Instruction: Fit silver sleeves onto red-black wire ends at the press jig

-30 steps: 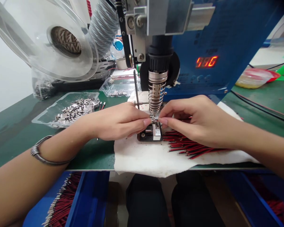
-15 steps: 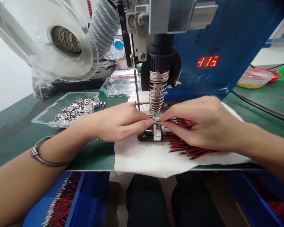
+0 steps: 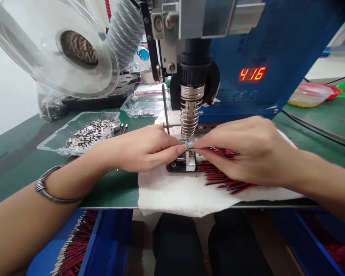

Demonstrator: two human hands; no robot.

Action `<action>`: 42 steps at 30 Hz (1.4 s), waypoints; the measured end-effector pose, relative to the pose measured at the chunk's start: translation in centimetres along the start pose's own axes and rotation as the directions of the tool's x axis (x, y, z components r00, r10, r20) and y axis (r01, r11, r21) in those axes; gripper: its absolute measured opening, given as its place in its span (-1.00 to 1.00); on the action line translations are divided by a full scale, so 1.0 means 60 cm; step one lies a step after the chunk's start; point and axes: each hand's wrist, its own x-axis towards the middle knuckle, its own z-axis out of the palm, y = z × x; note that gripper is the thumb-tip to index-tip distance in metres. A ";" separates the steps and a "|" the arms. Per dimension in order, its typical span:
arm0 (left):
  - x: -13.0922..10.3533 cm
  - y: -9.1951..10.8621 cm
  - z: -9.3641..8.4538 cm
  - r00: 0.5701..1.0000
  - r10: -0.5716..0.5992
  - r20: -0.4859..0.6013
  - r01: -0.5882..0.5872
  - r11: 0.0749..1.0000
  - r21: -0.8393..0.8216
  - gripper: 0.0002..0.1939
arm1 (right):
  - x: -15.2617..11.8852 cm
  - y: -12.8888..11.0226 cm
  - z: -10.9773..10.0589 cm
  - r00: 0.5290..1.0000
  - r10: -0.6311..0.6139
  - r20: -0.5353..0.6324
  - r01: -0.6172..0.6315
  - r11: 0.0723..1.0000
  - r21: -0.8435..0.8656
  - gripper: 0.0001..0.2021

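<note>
Under the soldering iron (image 3: 190, 111) with its coiled spring, my two hands meet at a small metal fixture (image 3: 191, 163). My left hand (image 3: 149, 149) has thumb and forefinger pinched at the fixture's left side; whatever lies between these fingertips is too small and hidden to name. From the right, my right hand (image 3: 247, 147) pinches a thin dark wire (image 3: 192, 148), its end pointing to my left fingertips just below the iron's tip. A bundle of red and black wires (image 3: 218, 176) lies under and beside my right hand on a white cloth (image 3: 172, 195).
A clear tray (image 3: 54, 142) of small metal connectors (image 3: 93, 132) stands left, another clear tray (image 3: 146, 105) behind. A transparent fume hood (image 3: 46, 50) overhangs the left. The blue machine (image 3: 261, 46) fills the back right. Blue bins (image 3: 109, 237) with wires sit below the table edge.
A slightly wider gap shows between my fingertips, with the dark wire plainer in it. The red display now reads 416. My left hand stays nearly still.
</note>
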 end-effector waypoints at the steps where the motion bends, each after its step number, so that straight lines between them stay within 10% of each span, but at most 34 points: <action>1: -0.001 0.000 0.000 1.000 0.002 -0.001 -0.002 1.000 -0.001 -0.55 | 0.000 0.000 0.000 1.000 0.001 0.004 -0.001 1.000 -0.001 -0.80; 27: 0.000 0.002 -0.004 1.000 -0.022 0.021 0.024 0.998 -0.061 -0.56 | 0.003 -0.001 -0.002 0.999 0.040 0.012 -0.040 0.999 0.028 -0.81; 42: -0.001 0.000 -0.007 1.000 -0.005 0.026 0.006 0.998 -0.059 -0.59 | 0.011 -0.005 -0.002 0.945 0.291 0.152 -0.323 0.907 0.272 -0.85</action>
